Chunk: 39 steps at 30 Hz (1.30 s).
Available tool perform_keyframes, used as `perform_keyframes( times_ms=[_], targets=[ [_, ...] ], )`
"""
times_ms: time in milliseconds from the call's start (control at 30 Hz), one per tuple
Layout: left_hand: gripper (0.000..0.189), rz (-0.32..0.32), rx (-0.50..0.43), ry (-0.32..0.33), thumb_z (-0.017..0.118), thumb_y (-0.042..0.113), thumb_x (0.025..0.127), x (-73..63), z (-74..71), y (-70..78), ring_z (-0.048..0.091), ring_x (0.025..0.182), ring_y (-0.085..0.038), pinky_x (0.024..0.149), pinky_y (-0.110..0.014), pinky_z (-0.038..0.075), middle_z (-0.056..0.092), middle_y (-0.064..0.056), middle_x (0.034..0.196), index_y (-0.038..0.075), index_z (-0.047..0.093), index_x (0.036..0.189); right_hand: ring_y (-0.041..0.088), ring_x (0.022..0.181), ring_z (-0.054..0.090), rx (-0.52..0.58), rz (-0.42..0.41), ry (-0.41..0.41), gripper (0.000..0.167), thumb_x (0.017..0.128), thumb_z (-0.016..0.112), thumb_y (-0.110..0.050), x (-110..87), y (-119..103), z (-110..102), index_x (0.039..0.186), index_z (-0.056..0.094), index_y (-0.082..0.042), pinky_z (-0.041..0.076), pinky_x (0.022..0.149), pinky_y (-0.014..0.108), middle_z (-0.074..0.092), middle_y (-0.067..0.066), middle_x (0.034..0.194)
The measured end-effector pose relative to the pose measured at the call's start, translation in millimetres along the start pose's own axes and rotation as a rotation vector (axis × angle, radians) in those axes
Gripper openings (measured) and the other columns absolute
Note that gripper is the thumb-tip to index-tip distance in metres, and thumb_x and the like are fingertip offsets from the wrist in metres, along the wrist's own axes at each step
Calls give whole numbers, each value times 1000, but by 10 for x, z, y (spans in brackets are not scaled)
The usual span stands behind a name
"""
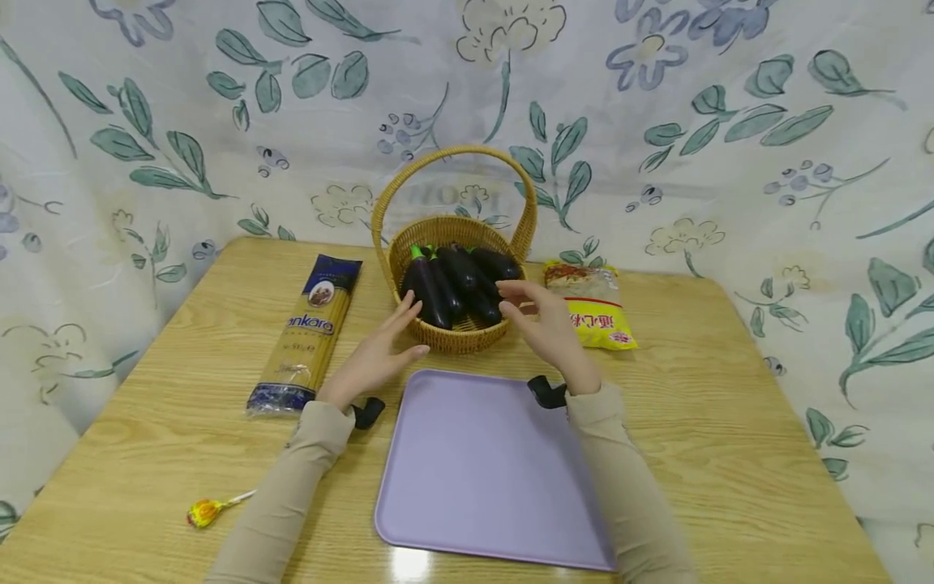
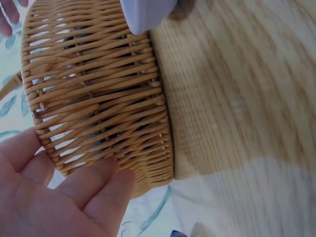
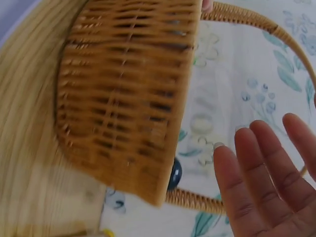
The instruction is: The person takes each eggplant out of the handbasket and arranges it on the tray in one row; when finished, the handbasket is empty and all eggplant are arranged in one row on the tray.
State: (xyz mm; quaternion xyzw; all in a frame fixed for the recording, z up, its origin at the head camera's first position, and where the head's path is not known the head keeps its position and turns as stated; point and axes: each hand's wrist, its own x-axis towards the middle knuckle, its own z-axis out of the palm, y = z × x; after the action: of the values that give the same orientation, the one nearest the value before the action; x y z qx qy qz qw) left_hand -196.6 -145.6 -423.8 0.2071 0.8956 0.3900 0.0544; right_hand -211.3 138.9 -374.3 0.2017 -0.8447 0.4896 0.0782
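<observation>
A wicker basket with a tall arched handle stands at the back of the table. Several dark purple eggplants lie in it, some with green stems. At the basket's left front side is my left hand, fingers extended; in the left wrist view its fingertips lie right at the woven wall. My right hand hovers over the right rim with its fingers loosely bent and nothing in them. In the right wrist view, that hand appears with spread fingers beside the basket.
In front of the basket lies a lilac tray, partly under the right forearm. A spaghetti packet lies left of it, and a yellow food bag lies right of the basket. Near the left forearm is a lollipop. A floral curtain hangs behind.
</observation>
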Motion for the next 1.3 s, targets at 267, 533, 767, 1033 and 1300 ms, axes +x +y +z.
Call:
perform_keyframes(
  times_ms=[267,533,767,1033,1300],
  targets=[
    [78,-2,17,3,54,49,96,-4,0,10,20,146,-43,112,-67,26,1,-2,166,16,17,157,27,105,62,-13,8,-60,33,96,61,-16,154,-67,219,127,61,-5,55,89,44,65,20,120],
    [75,-31,54,15,54,46,97,10,-5,0,22,147,-38,113,-63,28,3,2,165,18,18,157,24,106,62,-46,69,-91,34,96,60,-18,183,-56,365,128,61,-7,55,92,41,65,16,122],
    [75,-46,75,17,54,48,96,9,-24,-26,26,145,-40,111,-66,29,3,8,165,23,18,157,24,108,62,1,81,-126,34,97,59,-21,303,-132,503,129,61,-9,54,95,40,65,14,123],
    [76,-35,55,18,55,47,95,7,-26,-37,23,147,-38,113,-65,27,3,8,165,22,18,157,24,109,61,-18,73,-167,37,99,56,-22,477,-173,712,134,57,-9,55,92,38,61,11,129],
    [75,-26,48,19,55,46,96,-7,-18,-52,21,148,-37,113,-64,26,3,7,165,21,18,157,23,112,59,-33,103,-152,38,98,57,-23,543,-144,826,135,56,-10,53,96,38,57,9,133]
  ],
)
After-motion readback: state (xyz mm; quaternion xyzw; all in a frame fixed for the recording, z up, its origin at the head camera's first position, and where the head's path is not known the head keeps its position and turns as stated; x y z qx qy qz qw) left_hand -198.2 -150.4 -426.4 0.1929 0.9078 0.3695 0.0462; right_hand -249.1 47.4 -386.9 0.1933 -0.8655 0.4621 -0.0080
